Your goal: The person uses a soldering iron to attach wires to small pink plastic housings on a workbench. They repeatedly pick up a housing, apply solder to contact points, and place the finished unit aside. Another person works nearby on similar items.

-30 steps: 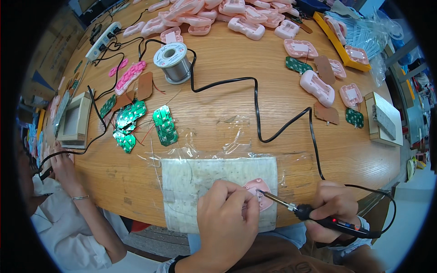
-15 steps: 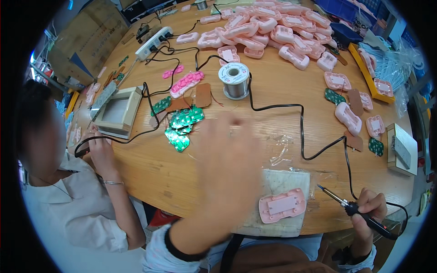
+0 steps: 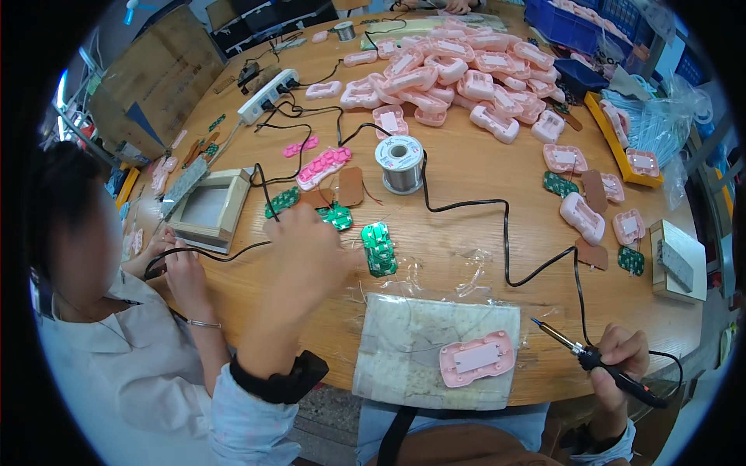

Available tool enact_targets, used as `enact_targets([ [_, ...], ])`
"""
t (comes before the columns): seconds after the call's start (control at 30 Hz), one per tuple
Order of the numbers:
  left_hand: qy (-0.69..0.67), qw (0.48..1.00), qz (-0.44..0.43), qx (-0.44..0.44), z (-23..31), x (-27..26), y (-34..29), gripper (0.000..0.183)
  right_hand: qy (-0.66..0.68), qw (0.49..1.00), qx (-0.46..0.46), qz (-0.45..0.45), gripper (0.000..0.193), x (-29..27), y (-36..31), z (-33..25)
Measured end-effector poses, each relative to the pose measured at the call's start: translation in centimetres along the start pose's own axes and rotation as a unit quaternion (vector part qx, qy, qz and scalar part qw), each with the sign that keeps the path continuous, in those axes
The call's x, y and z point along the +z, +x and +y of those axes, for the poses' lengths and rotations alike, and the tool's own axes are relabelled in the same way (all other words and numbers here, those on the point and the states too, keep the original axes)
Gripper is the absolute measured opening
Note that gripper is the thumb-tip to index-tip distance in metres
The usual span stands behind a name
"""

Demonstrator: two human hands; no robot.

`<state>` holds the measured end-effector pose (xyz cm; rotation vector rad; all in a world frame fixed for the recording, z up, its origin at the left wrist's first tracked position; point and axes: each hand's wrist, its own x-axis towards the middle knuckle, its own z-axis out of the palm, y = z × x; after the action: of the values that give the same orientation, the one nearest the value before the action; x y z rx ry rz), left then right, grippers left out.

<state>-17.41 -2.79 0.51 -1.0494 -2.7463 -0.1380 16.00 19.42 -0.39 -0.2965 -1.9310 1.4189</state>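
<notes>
My left hand point(image 3: 307, 248) reaches over the pile of green circuit boards point(image 3: 337, 217), its back covering part of them. Its thumb stands away to the right, while the other fingertips are mostly hidden; I see nothing held. Just right of it lies a single green circuit board point(image 3: 378, 249). My right hand point(image 3: 622, 359) is closed round the black handle of a soldering iron point(image 3: 561, 337), whose tip points up and left. Between my hands, a pink plastic shell point(image 3: 477, 359) rests open side up on a worn whitish mat point(image 3: 400, 349).
A solder reel point(image 3: 400, 165) stands mid-table, and a black cable point(image 3: 507, 233) winds to the iron. Pink shells point(image 3: 466, 74) are heaped at the back. A co-worker point(image 3: 116, 334) sits at the left near a wooden frame point(image 3: 208, 203). A power strip point(image 3: 266, 96) lies behind.
My left hand has moved left from mid-table to the board pile. A single board now lies apart, right of the pile. The iron stays in my right hand, and the view has shifted slightly.
</notes>
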Motion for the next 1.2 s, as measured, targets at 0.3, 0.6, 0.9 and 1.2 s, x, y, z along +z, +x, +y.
enact_targets([
  [0.3, -0.209, 0.958, 0.160, 0.111, 1.2, -5.3, -0.2, 0.016, 0.155, 0.980, 0.068, 0.102, 0.043, 1.9, 0.7, -1.8],
  [0.6, -0.251, 0.918, 0.089, 0.295, 10.6, -10.4, -4.6, 0.021, -0.052, 0.991, -0.058, -0.107, 0.058, 4.3, 3.6, -2.7],
  [0.9, -0.370, 0.891, 0.164, 0.206, 12.9, -7.9, -8.2, 0.023, 0.037, 0.998, 0.040, -0.032, 0.039, 4.4, 2.0, -3.3],
  [1.2, -0.488, 0.872, -0.036, -0.023, 13.4, -8.0, -10.3, 0.022, 0.094, 0.990, 0.100, 0.018, 0.033, 4.9, 0.7, -2.5],
])
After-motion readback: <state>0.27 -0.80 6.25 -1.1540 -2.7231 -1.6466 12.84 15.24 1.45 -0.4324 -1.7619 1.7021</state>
